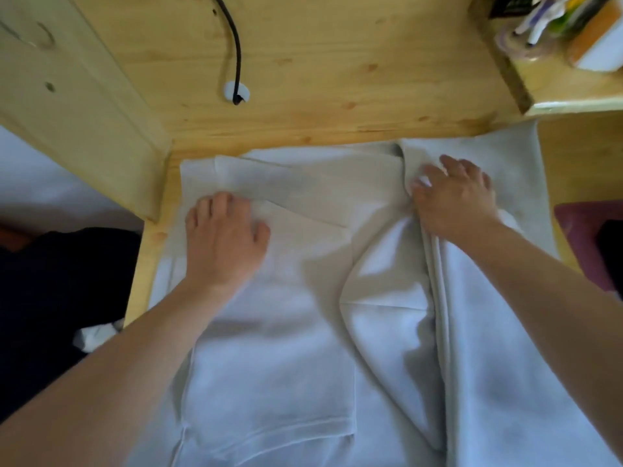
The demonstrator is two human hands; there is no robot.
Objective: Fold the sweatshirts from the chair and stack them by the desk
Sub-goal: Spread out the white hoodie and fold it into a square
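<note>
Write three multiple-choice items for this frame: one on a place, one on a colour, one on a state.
1. Where does the black cable end?
A. in a white grommet in the desk
B. under the sweatshirt
C. in the left hand

2. What colour is the sweatshirt?
A. red
B. pale grey
C. black

3. What is the right hand doing?
A. hanging idle
B. gripping a bunched fold
C. holding a pen

Answers: 1 A, the cable drops into the grommet; 2 B, the cloth is pale throughout; 3 B, cloth gathers beneath its fingers, while the left hand presses flat.
</note>
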